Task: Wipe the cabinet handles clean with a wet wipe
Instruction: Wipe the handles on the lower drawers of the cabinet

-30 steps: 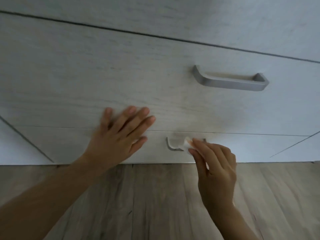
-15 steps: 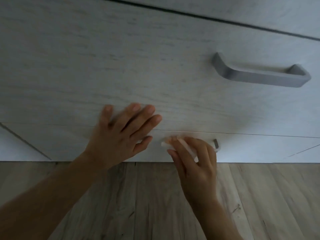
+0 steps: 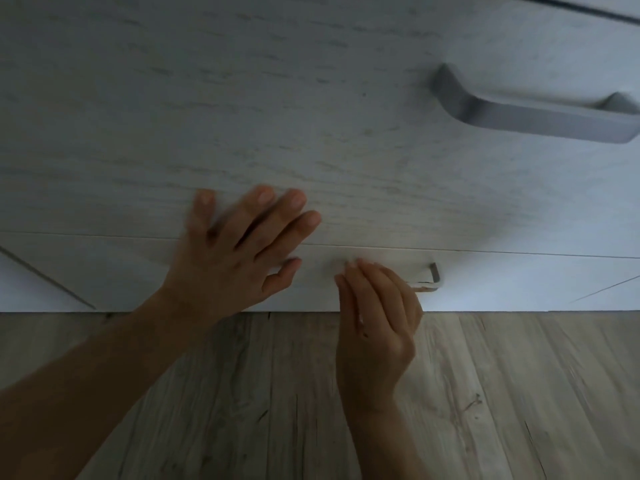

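My left hand [image 3: 239,251] lies flat with straight, spread fingers against the pale wood-grain drawer front [image 3: 242,116], across the seam to the bottom drawer. My right hand [image 3: 375,313] is curled round the left part of the bottom drawer's grey handle [image 3: 431,278], pinching a white wet wipe [image 3: 341,266] against it. Only a blurred corner of the wipe shows above my fingertips. The handle's right end sticks out past my fingers. A larger grey handle [image 3: 533,116] sits on the drawer above, at the upper right, untouched.
Wood-plank floor [image 3: 502,393] fills the lower half, right up to the cabinet's base. A dark seam [image 3: 588,12] marks another drawer at the top right. Diagonal lines cross the bottom panel at the far left and far right.
My right hand slid the wipe leftward along the bottom handle, uncovering its right end. The left hand stayed flat on the drawer front. The view moved closer and leftward.
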